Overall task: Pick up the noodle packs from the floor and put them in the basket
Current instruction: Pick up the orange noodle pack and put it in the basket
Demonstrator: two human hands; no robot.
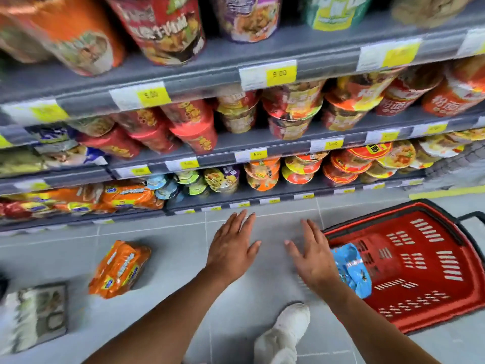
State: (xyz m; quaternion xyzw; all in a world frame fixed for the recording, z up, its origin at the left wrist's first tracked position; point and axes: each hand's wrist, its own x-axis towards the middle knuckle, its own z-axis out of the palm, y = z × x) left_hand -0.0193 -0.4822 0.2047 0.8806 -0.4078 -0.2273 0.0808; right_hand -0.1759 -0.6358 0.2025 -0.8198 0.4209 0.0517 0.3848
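An orange noodle pack (119, 269) lies on the grey tiled floor at the lower left. A grey-white pack (32, 315) lies further left, near the frame edge. A blue noodle pack (353, 269) rests inside the red basket (430, 311), against its left wall. My left hand (232, 248) hovers flat over the floor, fingers spread, holding nothing, to the right of the orange pack. My right hand (313, 256) is spread too and empty, just left of the basket rim and partly covering the blue pack.
Shelves (236, 69) full of cup noodles and noodle packs rise right in front, with yellow price tags along their edges. The lowest shelf (236, 200) stands just beyond my fingertips. My white shoe (286, 334) is on the floor below my right arm.
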